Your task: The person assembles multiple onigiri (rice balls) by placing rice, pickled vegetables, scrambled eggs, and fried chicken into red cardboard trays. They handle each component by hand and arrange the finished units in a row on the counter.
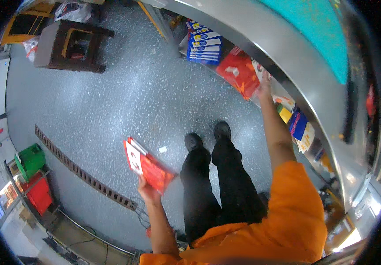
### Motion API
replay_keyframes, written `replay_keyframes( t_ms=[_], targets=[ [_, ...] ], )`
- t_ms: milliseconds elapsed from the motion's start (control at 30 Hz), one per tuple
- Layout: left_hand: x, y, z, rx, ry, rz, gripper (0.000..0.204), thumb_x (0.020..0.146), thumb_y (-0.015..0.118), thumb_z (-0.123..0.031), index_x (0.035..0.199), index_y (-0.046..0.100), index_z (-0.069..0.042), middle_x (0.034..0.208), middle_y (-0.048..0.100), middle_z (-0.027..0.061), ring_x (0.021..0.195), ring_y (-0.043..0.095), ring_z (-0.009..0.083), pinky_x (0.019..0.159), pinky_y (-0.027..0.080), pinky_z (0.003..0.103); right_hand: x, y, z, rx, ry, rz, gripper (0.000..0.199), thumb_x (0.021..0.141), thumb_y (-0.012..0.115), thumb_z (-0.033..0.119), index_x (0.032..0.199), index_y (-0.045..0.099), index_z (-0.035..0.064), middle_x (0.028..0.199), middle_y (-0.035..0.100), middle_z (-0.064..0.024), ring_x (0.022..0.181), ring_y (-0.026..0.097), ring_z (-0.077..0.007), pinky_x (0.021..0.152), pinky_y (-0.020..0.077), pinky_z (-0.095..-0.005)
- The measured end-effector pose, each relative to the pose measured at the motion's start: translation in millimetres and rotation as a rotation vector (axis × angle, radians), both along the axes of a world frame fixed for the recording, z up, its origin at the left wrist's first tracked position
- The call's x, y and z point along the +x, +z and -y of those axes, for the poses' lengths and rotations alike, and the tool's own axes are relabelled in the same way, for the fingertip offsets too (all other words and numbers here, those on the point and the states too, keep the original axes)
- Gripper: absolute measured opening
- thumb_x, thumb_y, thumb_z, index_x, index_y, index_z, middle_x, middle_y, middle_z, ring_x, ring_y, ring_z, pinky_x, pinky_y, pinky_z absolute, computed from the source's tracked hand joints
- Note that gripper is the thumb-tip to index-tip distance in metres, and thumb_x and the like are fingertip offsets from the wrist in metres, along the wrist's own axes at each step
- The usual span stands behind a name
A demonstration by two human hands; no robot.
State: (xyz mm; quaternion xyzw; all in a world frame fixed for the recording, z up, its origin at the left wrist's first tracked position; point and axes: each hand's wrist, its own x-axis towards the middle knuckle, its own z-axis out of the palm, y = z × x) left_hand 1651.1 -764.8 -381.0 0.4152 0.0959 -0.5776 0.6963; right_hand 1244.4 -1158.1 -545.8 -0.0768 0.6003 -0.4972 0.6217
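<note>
My left hand [150,190] holds a few flat red-and-white packets [148,165] by their lower edge, out over the floor left of my legs. My right arm reaches forward to a low shelf under the steel counter. There my right hand [264,86] grips the near right edge of a larger red packet [239,73], which seems to lie among more red ones. Its fingers are partly hidden against the packet and a white piece beside it. Just left of these red packets stands a row of blue-and-white packets [204,46].
A steel counter [305,84] with a turquoise top [318,31] runs along the right. Yellow and blue packets [297,123] lie under it. A brown stool [71,46] stands at far left. A drain grate [80,168] crosses the floor; green [30,159] and red bins [39,194] stand beyond.
</note>
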Motion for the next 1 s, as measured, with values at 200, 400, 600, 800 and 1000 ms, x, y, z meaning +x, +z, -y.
replay_keyframes(
  t_ms=[200, 400, 600, 800, 1000],
  targets=[
    [-8.2, 12.7, -33.2, 0.457, 0.055, 0.017, 0.061, 0.092, 0.062, -0.028, 0.143, 0.04, -0.006, 0.143, 0.048, 0.0097, 0.129, 0.047, 0.0327, 0.11, 0.038, 0.05, -21.0, -73.1, -48.1, 0.225, 0.1, -0.176, 0.05, 0.092, 0.06, 0.045, 0.126, 0.054, 0.0087, 0.124, 0.059, -0.0122, 0.115, 0.057, -0.0274, 0.094, 0.0487, -0.0449],
    [-21.5, 135.9, 37.0, 0.133, -0.304, -0.096, 0.066, 0.085, 0.069, -0.018, 0.142, 0.04, -0.004, 0.135, 0.053, 0.0127, 0.124, 0.051, 0.0328, 0.104, 0.044, 0.052, -1.2, 126.2, -228.0, 0.122, 1.286, -0.776, 0.029, 0.092, 0.053, 0.032, 0.095, 0.068, 0.0081, 0.084, 0.065, -0.0105, 0.081, 0.06, -0.0255, 0.074, 0.049, -0.0414],
    [-60.1, 274.1, 115.4, 0.002, -0.761, 0.228, 0.066, 0.085, 0.066, -0.011, 0.144, 0.037, -0.002, 0.135, 0.053, 0.0126, 0.119, 0.055, 0.0259, 0.102, 0.045, 0.042, -85.4, 459.0, -279.7, 0.027, 1.107, 0.105, 0.049, 0.083, 0.072, 0.04, 0.119, 0.065, 0.0078, 0.105, 0.071, -0.0029, 0.088, 0.066, -0.0106, 0.076, 0.0558, -0.0336],
    [-222.2, 338.2, 223.0, -0.086, -1.262, 0.53, 0.052, 0.09, 0.064, -0.005, 0.138, 0.046, 0.001, 0.133, 0.056, 0.0108, 0.119, 0.056, 0.0223, 0.103, 0.043, 0.037, -165.4, 620.3, -84.5, -0.341, 0.276, -1.408, 0.054, 0.09, 0.057, 0.054, 0.114, 0.064, 0.0064, 0.107, 0.068, -0.019, 0.102, 0.064, -0.0361, 0.091, 0.0503, -0.0438],
    [-408.2, 319.0, 263.9, -0.327, -1.352, 0.803, 0.053, 0.089, 0.072, -0.017, 0.133, 0.048, 0.001, 0.119, 0.061, 0.0092, 0.109, 0.059, 0.0178, 0.092, 0.048, 0.032, -200.9, 655.6, 28.6, -0.355, 0.131, -1.431, 0.046, 0.094, 0.049, 0.048, 0.099, 0.065, 0.0058, 0.095, 0.069, -0.0206, 0.094, 0.067, -0.0377, 0.082, 0.0528, -0.0475]
  ],
)
